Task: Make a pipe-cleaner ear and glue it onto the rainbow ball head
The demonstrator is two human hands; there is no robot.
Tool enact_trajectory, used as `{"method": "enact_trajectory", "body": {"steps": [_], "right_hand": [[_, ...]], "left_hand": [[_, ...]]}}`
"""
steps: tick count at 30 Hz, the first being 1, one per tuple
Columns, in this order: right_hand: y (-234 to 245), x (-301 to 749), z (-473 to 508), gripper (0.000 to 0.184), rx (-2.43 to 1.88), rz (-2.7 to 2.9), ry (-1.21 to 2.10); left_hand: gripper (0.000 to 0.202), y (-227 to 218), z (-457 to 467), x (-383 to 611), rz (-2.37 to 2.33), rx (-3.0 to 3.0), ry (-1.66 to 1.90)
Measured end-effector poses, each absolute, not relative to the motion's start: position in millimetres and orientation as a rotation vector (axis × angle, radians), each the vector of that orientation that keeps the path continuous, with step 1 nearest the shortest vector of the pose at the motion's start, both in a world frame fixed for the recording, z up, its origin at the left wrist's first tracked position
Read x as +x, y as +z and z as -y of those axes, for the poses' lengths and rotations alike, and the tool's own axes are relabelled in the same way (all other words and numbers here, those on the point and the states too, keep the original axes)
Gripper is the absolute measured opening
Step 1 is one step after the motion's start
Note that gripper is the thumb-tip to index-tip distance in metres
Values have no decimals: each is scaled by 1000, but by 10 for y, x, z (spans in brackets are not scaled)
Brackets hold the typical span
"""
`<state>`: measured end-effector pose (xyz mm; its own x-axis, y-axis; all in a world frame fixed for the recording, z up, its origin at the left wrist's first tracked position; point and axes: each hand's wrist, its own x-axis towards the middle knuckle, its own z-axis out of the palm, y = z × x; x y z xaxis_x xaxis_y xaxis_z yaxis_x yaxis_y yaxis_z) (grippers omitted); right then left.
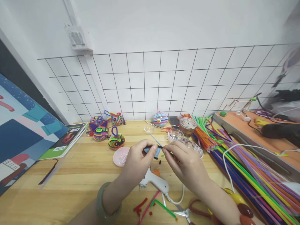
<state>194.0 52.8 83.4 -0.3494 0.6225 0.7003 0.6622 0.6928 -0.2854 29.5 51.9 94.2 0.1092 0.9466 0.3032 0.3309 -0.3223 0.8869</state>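
Observation:
In the middle of the head view, my left hand pinches a short black pipe cleaner between thumb and fingers. My right hand grips its other end, close to the left fingertips. A thin light blue stick slants away beyond the fingers; whether it is held is unclear. Behind the left thumb, a light blue piece is partly hidden. Below the hands lies a white glue gun. Left of them sits a pink dish with small clear beads.
Scissors, red scraps and a green pipe cleaner lie in front. Pipe cleaner bundles cover the right side, crossed by a white cord. Colourful wrapped ornaments, clear bowls and a magazine stand behind.

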Motion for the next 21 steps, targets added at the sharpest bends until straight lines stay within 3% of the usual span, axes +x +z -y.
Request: {"method": "enact_trajectory", "body": {"steps": [21], "right_hand": [[829,1931,-518,16,-957,1998,22]], "left_hand": [[17,900,-490,390,-1250,1642,1304]]}}
